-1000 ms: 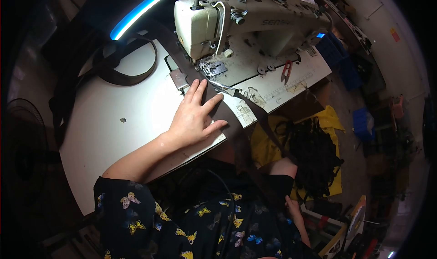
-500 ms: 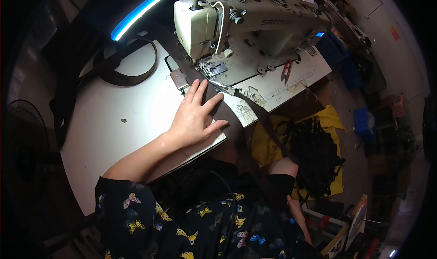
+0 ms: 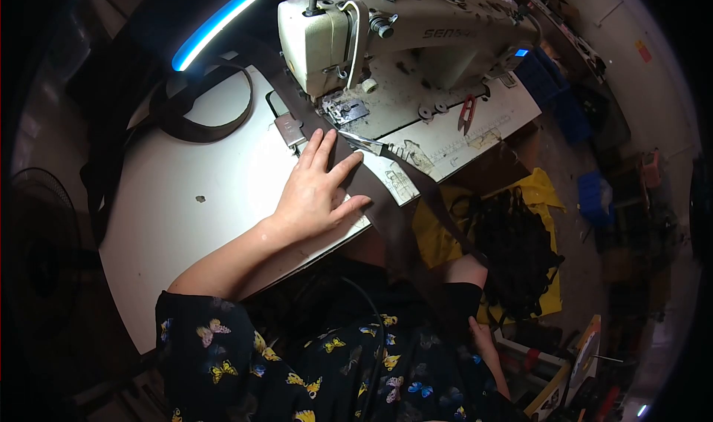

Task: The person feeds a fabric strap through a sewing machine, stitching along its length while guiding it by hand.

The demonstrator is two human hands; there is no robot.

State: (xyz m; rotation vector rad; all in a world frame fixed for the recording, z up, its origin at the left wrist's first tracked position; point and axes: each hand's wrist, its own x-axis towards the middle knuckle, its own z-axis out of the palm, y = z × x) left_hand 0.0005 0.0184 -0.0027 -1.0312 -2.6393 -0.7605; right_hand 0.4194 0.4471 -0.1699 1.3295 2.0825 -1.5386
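My left hand [image 3: 314,192] lies flat with its fingers spread on a wide dark fabric strip [image 3: 375,195], just in front of the sewing machine [image 3: 319,47]. The strip passes beneath the needle area and hangs over the table's front edge toward my lap. Beside my fingertips is a shiny metal strip guide [image 3: 362,141], with a narrower dark strip [image 3: 434,192] running from it down to the right. Low on the right, my right hand [image 3: 481,334] is by my thigh, its fingers mostly hidden against dark cloth.
A lit lamp [image 3: 219,25] hangs at upper left. A looped dark strip [image 3: 200,131] lies on the white table [image 3: 178,221]. Red thread snips [image 3: 466,114] and small bobbins [image 3: 432,110] rest on the machine bed. Black straps [image 3: 512,251] are piled on yellow cloth [image 3: 546,188] at right.
The view has shifted very slightly. Both hands and the strips stay in nearly the same place.
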